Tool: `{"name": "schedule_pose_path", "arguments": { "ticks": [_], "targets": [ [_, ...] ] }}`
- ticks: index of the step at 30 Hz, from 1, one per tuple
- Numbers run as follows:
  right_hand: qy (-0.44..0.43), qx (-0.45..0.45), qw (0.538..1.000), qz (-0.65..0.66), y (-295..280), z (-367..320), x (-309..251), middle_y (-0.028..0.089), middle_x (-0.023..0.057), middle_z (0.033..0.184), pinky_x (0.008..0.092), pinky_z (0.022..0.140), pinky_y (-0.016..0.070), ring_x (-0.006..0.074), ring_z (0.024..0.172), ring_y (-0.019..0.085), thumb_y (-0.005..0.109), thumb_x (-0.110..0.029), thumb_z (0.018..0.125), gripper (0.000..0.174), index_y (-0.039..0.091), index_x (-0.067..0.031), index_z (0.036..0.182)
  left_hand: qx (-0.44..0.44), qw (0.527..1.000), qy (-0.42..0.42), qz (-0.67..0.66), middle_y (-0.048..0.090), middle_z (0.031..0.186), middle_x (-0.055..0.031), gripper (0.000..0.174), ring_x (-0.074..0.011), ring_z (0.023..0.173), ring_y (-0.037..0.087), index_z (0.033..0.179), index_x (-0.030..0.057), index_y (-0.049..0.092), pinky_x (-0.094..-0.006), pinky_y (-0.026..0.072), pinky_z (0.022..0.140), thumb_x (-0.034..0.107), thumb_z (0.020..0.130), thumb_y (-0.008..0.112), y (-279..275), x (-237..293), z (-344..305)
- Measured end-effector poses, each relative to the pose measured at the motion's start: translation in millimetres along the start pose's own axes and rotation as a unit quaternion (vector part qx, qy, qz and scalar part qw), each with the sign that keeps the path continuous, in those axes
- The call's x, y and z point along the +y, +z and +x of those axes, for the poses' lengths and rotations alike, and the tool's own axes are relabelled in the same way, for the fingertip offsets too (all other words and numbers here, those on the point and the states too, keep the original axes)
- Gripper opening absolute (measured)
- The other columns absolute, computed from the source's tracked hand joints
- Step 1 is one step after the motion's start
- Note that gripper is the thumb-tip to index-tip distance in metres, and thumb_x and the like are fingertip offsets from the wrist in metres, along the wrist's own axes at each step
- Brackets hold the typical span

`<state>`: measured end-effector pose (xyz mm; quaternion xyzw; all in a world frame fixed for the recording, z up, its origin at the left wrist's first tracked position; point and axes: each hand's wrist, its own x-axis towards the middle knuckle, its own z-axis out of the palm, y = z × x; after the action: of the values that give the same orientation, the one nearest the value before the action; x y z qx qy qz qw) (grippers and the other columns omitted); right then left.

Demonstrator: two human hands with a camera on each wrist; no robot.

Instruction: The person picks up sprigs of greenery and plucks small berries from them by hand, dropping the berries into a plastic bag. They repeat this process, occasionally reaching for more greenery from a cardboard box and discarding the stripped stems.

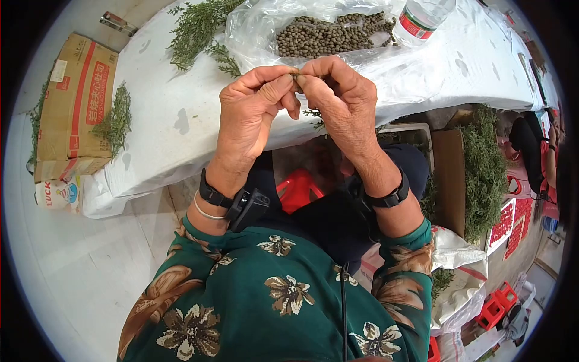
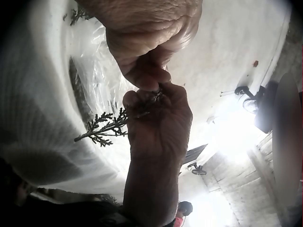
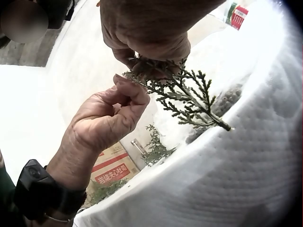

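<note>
An evergreen sprig [image 3: 189, 101] with flat, scaly leaves is held in my right hand [image 1: 344, 99], its bare cut stem sticking out below the fingers. The left hand [image 1: 256, 102] meets the right one fingertip to fingertip, thumb and forefinger pinching at the leafy tip of the sprig. Most of that tip is hidden behind the fingers. In the left wrist view, the stem of the same sprig [image 2: 111, 127] juts out to the left of the right palm. Both hands are raised over the near edge of the white-covered table [image 1: 181, 120].
Beyond the hands, small round brown pellets [image 1: 329, 36] lie in a clear plastic bag [image 1: 253, 30], with a plastic cup [image 1: 422, 21] beside it. Loose evergreen branches [image 1: 199, 30] are at the back left. A cardboard box [image 1: 78, 102] stands left; more greenery [image 1: 482, 175] is at right.
</note>
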<state>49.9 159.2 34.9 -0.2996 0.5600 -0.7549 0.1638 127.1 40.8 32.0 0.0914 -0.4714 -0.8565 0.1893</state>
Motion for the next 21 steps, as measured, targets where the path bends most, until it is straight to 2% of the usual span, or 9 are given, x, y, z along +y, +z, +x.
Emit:
{"name": "schedule_pose_path", "arguments": {
  "ticks": [11, 15, 18, 21],
  "targets": [
    [-0.043, -0.002, 0.995, -0.094, 0, -1, 3, 0.054, -0.0027, 0.067, 0.0174, 0.051, 0.0386, 0.0029, 0.059, 0.047, 0.058, -0.002, 0.082, 0.001, 0.059, -0.0012, 0.082, 0.024, 0.998, 0.037, 0.039, 0.062, 0.077, -0.0112, 0.013, -0.0161, 0.059, 0.057, 0.094, -0.0046, 0.062, -0.028, 0.0489, 0.055, 0.002, 0.084, 0.058, 2, -4, -1],
    [-0.03, -0.005, 0.996, -0.078, -1, 3, 8, 0.057, -0.0018, 0.069, 0.0177, 0.054, 0.0414, 0.004, 0.061, 0.05, 0.059, -0.005, 0.083, 0.006, 0.061, -0.0006, 0.086, 0.015, 0.998, 0.046, 0.048, 0.062, 0.076, -0.0103, 0.013, -0.0154, 0.058, 0.057, 0.094, -0.0041, 0.062, -0.0279, 0.0491, 0.055, 0.003, 0.083, 0.059, -5, -4, 3],
    [0.057, -0.019, 0.998, -0.021, -2, 7, 8, 0.06, -0.0001, 0.074, 0.0186, 0.058, 0.0442, 0.0054, 0.063, 0.052, 0.061, -0.007, 0.083, 0.01, 0.063, -0.0002, 0.091, 0.038, 0.998, 0.035, 0.033, 0.062, 0.075, -0.0093, 0.014, -0.0147, 0.059, 0.057, 0.095, -0.0036, 0.062, -0.0276, 0.049, 0.056, 0.004, 0.083, 0.06, -7, -2, 6],
    [0.064, -0.031, 0.996, 0.046, 0, 7, 5, 0.061, 0.0007, 0.077, 0.0192, 0.06, 0.0451, 0.0061, 0.065, 0.053, 0.061, -0.007, 0.083, 0.012, 0.063, 0.0, 0.092, 0.051, 0.998, 0.028, 0.026, 0.061, 0.074, -0.0087, 0.014, -0.0144, 0.06, 0.057, 0.095, -0.0034, 0.062, -0.0277, 0.0486, 0.055, 0.004, 0.083, 0.06, -10, 0, 5]
  ]
}}
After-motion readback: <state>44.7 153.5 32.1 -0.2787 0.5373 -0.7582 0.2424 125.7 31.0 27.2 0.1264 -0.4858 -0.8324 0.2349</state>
